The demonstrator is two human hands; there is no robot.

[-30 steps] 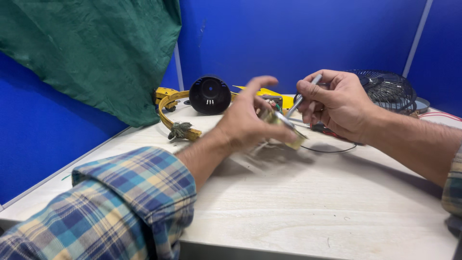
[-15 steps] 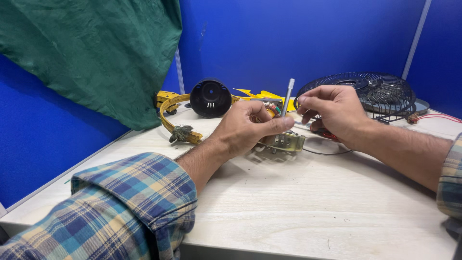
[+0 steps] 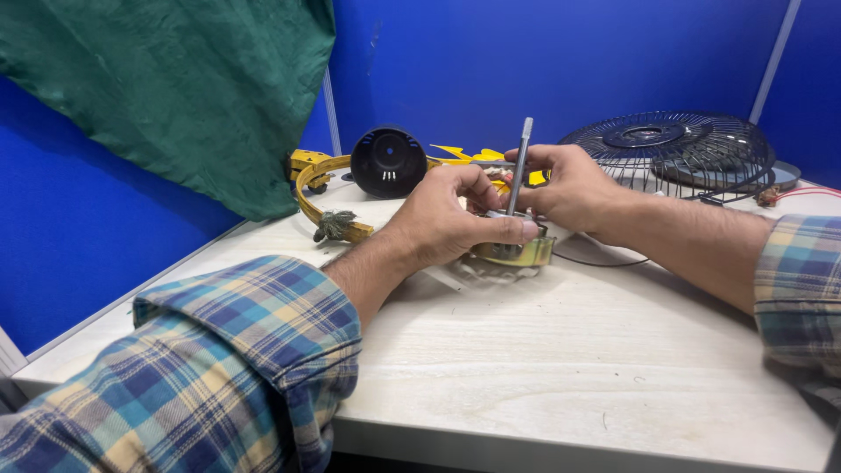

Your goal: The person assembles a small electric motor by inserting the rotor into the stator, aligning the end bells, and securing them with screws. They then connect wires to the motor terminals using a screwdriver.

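Two hands met at the middle of the frame over a small metal motor part [image 3: 517, 252] resting on the pale table [image 3: 561, 368]. The left hand [image 3: 447, 219] was clamped on its near side, thumb along the rim. The right hand [image 3: 569, 186] pinched the upright steel shaft [image 3: 520, 162]. Behind sat a black round housing [image 3: 388, 162] and a wire fan guard [image 3: 670, 144], upper right.
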